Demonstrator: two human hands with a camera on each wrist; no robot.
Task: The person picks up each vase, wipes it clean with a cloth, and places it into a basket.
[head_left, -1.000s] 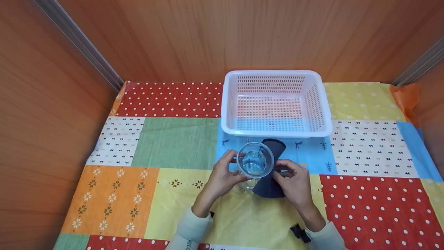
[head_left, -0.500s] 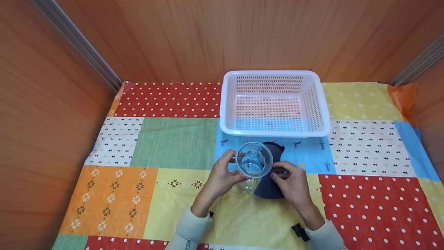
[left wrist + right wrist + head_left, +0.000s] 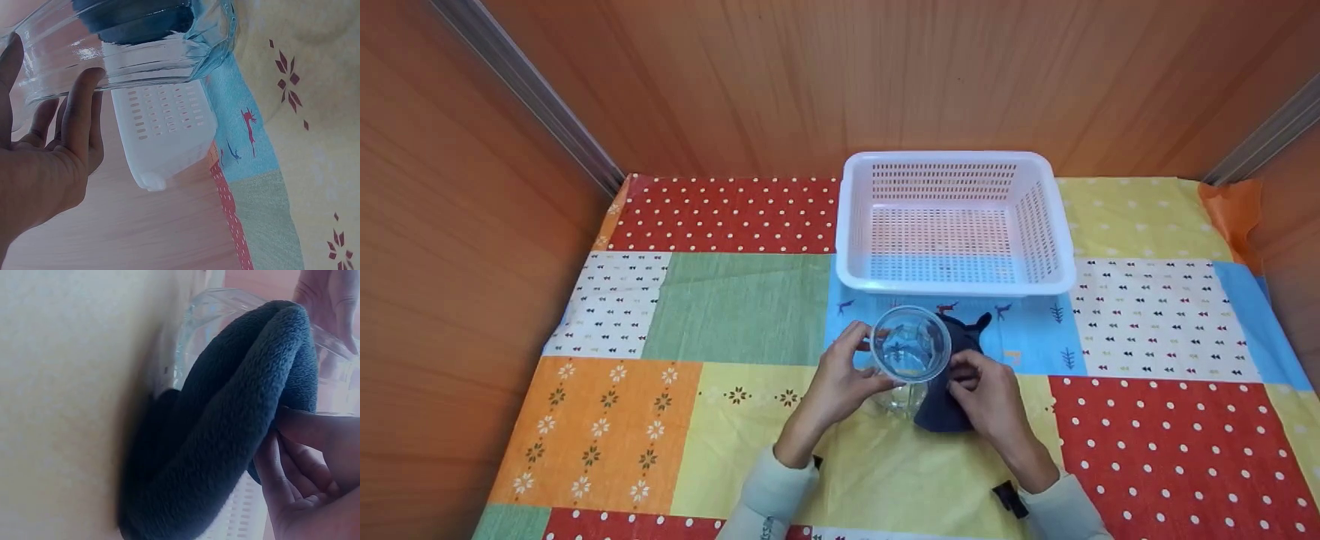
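A clear glass (image 3: 911,360), tall with ridged sides in the left wrist view, stands in front of the basket with its mouth up. My left hand (image 3: 840,375) grips it from the left near the rim, thumb and fingers around its side. A dark blue-grey fuzzy cloth (image 3: 945,409) hangs along the glass's right side. My right hand (image 3: 996,390) pinches this cloth between thumb and fingers, close against the glass wall. In the right wrist view the cloth (image 3: 225,433) is folded over, and its lower part is close over the table cover.
Behind the glass sits a white perforated plastic basket (image 3: 956,288), with nothing in it. A patchwork cloth (image 3: 750,307) covers the table. Wooden panels (image 3: 780,82) rise at the back and both sides.
The cloth's upper end has curled and bunched from a flat fan shape, and its lower end has shifted slightly right. The left hand and glass stay nearly still.
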